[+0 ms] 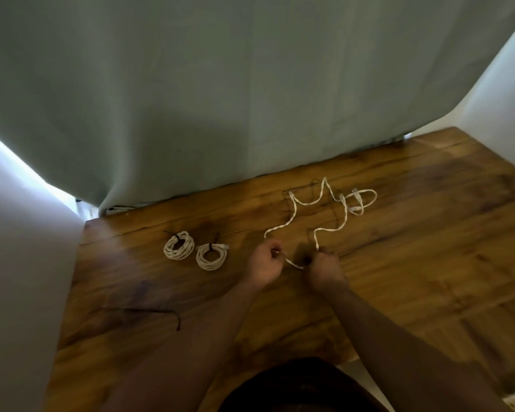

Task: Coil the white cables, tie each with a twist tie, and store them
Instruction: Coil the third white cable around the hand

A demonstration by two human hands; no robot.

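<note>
Forearms are stretched over table [428, 263]. Left hand [265, 264] and right hand [324, 270] are both curled, each pinching loose cable [346, 215]; short bit is held between them. Rest of cable is spread in bends toward curtain [250, 99]. Tied coil [177, 256] and second coil [210, 266] are set left of hands. Spare tie [149, 311] is left nearer. Cable is judged light, soft, springy; best held near end, loops kept pinched.
</note>
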